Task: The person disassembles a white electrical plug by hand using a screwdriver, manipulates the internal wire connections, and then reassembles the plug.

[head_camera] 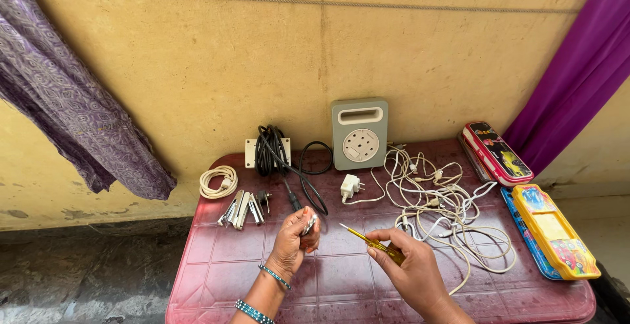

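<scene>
Left hand [293, 235] closed round a small metal-tipped plug [309, 223], held above the table [216, 258]; right hand [410, 266] clamped on a yellow screwdriver [369, 240], tip short of plug; nothing yet opened.

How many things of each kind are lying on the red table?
Pencil boxes: 2 (pink-and-black, yellow)
Grey socket box: 1
White charger plug: 1
Coiled white cable: 1
Black cord bundle: 1
Tangle of white cables: 1
Total: 7
</scene>
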